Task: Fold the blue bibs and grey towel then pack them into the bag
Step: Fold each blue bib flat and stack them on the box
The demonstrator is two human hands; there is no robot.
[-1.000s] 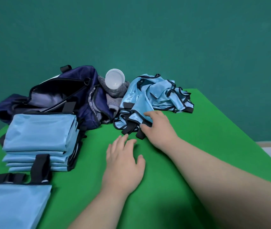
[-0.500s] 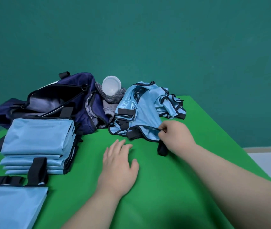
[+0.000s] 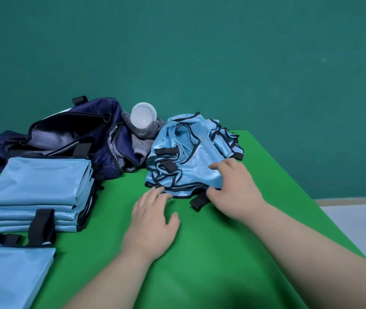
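A crumpled pile of light blue bibs (image 3: 184,161) with black trim lies at the back middle of the green table (image 3: 200,253). My right hand (image 3: 233,190) lies on the pile's near right edge, fingers on top and thumb under the hem, holding the top bib beside a black strap (image 3: 196,202). Flat on the table, my left hand (image 3: 153,221) touches the pile's near hem with its fingertips. The grey towel (image 3: 143,137) is bunched between the pile and the open navy bag (image 3: 70,134).
A stack of folded blue bibs (image 3: 41,188) sits in front of the bag at the left. Another folded bib (image 3: 10,275) lies at the near left corner. A white cup (image 3: 143,114) rests on the towel. The table's right edge falls off to a pale floor.
My right hand pulled a bib's edge toward me, then moved back onto the pile's near right side. The left hand slid slightly forward to touch the hem.
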